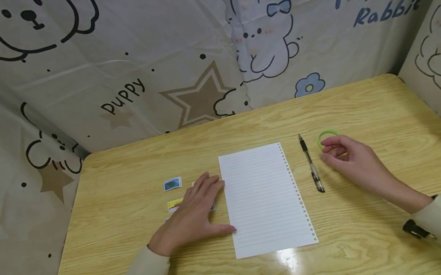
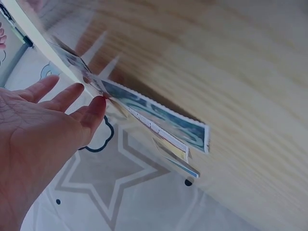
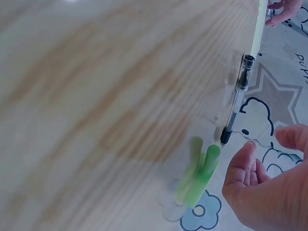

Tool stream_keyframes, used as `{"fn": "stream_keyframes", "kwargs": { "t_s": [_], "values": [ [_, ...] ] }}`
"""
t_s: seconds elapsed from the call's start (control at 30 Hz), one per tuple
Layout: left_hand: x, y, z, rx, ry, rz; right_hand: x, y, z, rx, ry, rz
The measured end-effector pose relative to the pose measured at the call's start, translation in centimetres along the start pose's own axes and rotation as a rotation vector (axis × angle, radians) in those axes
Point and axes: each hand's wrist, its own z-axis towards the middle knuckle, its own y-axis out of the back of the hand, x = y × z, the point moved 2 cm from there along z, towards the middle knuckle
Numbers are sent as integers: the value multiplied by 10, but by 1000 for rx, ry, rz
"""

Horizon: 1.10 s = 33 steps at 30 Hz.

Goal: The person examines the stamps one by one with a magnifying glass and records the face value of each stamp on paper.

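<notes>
A sheet of lined white paper (image 1: pixel 264 197) with punched holes down its right side lies on the table. My left hand (image 1: pixel 197 213) spreads over the paper's left edge, thumb and fingertips at that edge, fingers fairly straight. Stamps, one blue (image 1: pixel 173 183) and one with yellow (image 1: pixel 175 204), lie left of and partly under this hand; in the left wrist view a stamp (image 2: pixel 159 115) shows below the fingers. My right hand (image 1: pixel 357 163), fingers loosely bent, hovers by a green ring (image 1: pixel 327 132) resembling a tape roll. In the right wrist view the ring (image 3: pixel 204 175) stands apart from the fingers.
A black pen (image 1: pixel 311 164) lies between the paper and my right hand, tip pointing away. The wooden table (image 1: pixel 132 168) meets cloth-covered walls (image 1: pixel 171 27) printed with cartoon animals at the back and both sides.
</notes>
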Motion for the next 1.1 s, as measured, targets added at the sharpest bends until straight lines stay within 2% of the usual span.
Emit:
{"fn": "stream_keyframes", "kwargs": {
  "t_s": [0.4,0.67,0.83,1.1],
  "values": [
    [0,-2,7,-12,-11,46,12,-14,9,130,-52,-72],
    [2,-3,11,-2,-40,88,9,-23,12,194,-62,-105],
    [2,-4,12,4,-54,107,8,-25,13,211,-81,-113],
    [1,-2,12,35,-20,109,11,-29,17,223,-99,-141]
  ]
}}
